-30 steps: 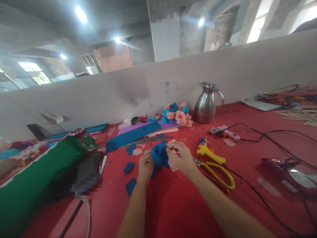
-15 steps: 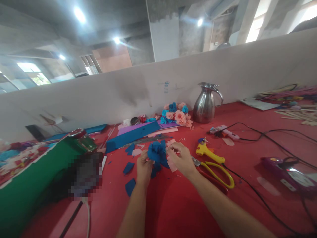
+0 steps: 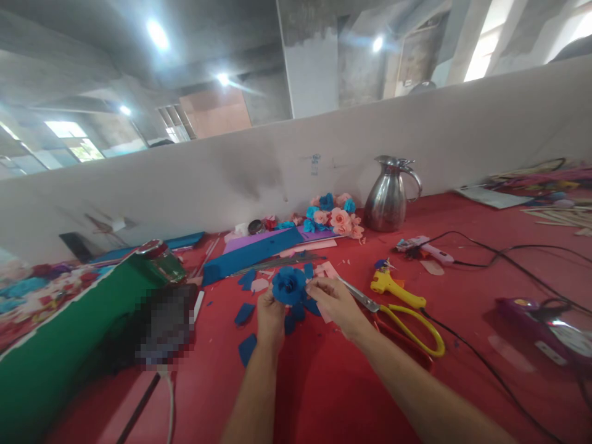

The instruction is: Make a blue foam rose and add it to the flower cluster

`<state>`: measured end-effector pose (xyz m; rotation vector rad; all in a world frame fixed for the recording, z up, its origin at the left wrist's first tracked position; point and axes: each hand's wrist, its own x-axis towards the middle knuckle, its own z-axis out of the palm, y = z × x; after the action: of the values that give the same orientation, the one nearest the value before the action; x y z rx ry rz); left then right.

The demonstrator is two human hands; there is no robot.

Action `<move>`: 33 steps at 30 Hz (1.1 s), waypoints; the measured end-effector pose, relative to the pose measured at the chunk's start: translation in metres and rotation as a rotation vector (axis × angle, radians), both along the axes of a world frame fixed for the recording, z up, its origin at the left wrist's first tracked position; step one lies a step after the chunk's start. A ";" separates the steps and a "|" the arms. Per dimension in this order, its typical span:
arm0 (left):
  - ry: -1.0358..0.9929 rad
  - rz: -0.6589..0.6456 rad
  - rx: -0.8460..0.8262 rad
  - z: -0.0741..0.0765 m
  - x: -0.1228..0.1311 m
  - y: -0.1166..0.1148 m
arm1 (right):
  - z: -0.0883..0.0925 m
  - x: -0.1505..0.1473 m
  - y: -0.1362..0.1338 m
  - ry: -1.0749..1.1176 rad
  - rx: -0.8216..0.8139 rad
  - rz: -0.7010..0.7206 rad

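A blue paper flower [image 3: 289,285] with layered petals faces up toward me above the table. My left hand [image 3: 271,317] is closed on its left underside, thumb and fingers pinching it from below. At its right edge, the closed fingers of my right hand [image 3: 333,302] pinch a petal; the exact contact is partly hidden. Loose blue paper petals [image 3: 245,314] lie around and beneath the flower. Just right of my right hand are scissors [image 3: 411,324] with yellow and red handles, and a yellow glue gun [image 3: 396,288].
Pink and blue paper flowers [image 3: 339,219] sit by the low white partition, beside a steel jug [image 3: 386,197]. Blue paper strips [image 3: 252,254] lie in front. A green panel [image 3: 69,333] and a lidded jar [image 3: 161,259] stand left. Black cords [image 3: 481,364] and a purple device [image 3: 531,327] lie right.
The flower has turned so its open centre now faces me. My right hand has moved slightly left and down beside its edge. The whole view has shifted a little.
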<state>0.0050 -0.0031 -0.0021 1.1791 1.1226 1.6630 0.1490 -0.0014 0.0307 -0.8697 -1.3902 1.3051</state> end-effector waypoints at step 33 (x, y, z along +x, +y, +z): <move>-0.597 -0.085 -0.457 0.007 0.009 0.001 | -0.027 -0.010 0.000 -0.197 0.138 -0.077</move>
<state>0.0144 -0.0025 0.0045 0.3926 0.9699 1.4443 0.1386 -0.0017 0.0042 -0.9681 -1.5642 1.0740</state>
